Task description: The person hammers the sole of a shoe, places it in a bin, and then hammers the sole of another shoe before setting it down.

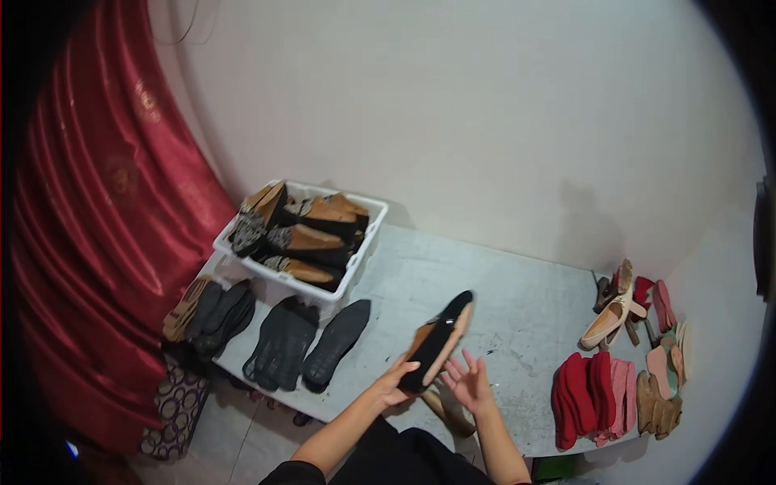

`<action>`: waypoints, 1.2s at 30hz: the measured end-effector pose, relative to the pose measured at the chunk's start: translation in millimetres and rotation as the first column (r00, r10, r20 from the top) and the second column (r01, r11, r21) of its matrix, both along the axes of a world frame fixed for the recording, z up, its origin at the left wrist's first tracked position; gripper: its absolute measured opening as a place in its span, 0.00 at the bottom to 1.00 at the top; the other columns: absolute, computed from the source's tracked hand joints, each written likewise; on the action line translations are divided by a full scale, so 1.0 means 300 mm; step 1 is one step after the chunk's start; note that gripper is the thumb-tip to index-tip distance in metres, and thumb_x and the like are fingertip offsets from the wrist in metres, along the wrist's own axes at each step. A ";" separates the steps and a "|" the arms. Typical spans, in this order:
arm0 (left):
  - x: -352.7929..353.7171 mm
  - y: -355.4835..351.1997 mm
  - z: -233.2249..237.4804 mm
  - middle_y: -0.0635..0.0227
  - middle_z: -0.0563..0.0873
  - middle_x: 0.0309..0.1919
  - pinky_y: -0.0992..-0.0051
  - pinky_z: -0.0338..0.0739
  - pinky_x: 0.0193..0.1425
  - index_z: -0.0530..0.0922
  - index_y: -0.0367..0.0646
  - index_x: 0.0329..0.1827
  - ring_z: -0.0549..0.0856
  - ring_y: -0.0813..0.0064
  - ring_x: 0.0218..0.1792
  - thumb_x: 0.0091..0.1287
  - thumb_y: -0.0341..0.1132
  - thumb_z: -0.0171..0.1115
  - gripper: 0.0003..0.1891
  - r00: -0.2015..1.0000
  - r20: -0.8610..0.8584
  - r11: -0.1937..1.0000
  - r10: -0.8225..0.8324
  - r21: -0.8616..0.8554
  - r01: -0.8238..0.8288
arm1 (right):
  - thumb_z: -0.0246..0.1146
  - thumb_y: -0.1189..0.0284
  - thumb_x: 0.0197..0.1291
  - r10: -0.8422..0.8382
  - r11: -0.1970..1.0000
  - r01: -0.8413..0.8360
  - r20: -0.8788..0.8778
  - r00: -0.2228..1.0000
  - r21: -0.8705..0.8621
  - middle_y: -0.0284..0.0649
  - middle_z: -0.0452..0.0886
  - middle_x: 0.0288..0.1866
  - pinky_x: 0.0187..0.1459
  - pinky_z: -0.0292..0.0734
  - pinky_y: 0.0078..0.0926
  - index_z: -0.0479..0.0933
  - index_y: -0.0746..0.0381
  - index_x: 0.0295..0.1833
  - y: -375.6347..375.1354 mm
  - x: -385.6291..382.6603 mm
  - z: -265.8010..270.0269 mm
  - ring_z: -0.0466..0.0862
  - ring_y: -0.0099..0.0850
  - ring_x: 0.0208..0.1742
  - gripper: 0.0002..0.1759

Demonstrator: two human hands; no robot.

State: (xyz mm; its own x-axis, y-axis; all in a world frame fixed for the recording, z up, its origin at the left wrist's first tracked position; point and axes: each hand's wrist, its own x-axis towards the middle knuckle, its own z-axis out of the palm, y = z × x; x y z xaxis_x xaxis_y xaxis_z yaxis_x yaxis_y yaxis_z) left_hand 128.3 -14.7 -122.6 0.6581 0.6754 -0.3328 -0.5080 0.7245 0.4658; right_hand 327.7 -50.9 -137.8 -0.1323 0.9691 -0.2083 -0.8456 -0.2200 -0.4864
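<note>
A black shoe (432, 349) with a pale sole edge and a tan inside is held up over the table, tilted with its toe pointing away and to the right. My left hand (395, 383) is closed round its heel end, thumb on the black upper. My right hand (470, 386) is open with fingers spread, close beside the shoe's right side near the heel. Below and between my hands, a tan curved shoe piece (449, 416) shows at the table's front edge, partly hidden.
A white basket (368, 242) of black-and-tan shoes stands at the back left. Black soles (283, 343) and another black sole (338, 343) lie before it. Red soles (582, 396), pink soles (619, 396) and a cream shoe (608, 323) lie right. A red curtain (113, 218) hangs left.
</note>
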 end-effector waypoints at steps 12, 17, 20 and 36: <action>-0.129 -0.020 0.120 0.67 0.79 0.48 0.71 0.76 0.49 0.68 0.41 0.56 0.79 0.76 0.46 0.63 0.46 0.59 0.24 0.980 -0.089 0.967 -0.179 0.165 0.192 | 0.58 0.35 0.44 0.059 0.886 0.078 -0.278 0.959 0.456 0.50 0.73 0.48 0.48 0.74 0.48 0.63 0.64 0.59 0.140 -0.190 0.196 0.76 0.46 0.46 0.48; -0.342 0.100 -0.075 0.54 0.70 0.57 0.60 0.69 0.54 0.66 0.42 0.57 0.70 0.56 0.57 0.53 0.49 0.65 0.32 -0.190 -0.577 0.563 0.794 0.583 0.585 | 0.52 0.31 0.44 -0.210 0.929 0.229 -0.097 0.973 0.291 0.48 0.74 0.41 0.33 0.77 0.42 0.66 0.65 0.55 0.090 -0.235 0.306 0.76 0.43 0.34 0.48; -0.411 0.124 -0.173 0.49 0.66 0.61 0.57 0.61 0.61 0.63 0.44 0.63 0.66 0.52 0.61 0.53 0.47 0.65 0.36 -0.285 -0.509 0.555 0.812 0.523 0.647 | 0.51 0.31 0.44 -0.187 0.932 0.221 -0.142 0.972 0.287 0.48 0.74 0.40 0.35 0.77 0.43 0.68 0.66 0.51 0.063 -0.278 0.326 0.76 0.43 0.34 0.48; -0.615 0.202 -0.021 0.47 0.81 0.30 0.61 0.76 0.41 0.71 0.37 0.52 0.82 0.56 0.36 0.64 0.35 0.50 0.16 0.147 -0.862 0.667 0.485 0.474 0.576 | 0.52 0.33 0.46 -0.250 0.947 0.273 -0.146 0.957 0.167 0.50 0.78 0.40 0.36 0.81 0.44 0.68 0.63 0.55 -0.052 -0.467 0.217 0.81 0.46 0.36 0.45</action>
State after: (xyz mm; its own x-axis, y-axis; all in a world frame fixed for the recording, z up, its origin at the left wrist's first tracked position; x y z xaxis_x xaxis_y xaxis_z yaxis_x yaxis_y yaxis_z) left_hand -56.2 45.7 -128.8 0.2182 0.9578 -0.1872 0.7169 -0.0272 0.6967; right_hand 187.8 -66.3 -72.8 0.1178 0.9928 -0.0217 -0.9163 0.1003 -0.3877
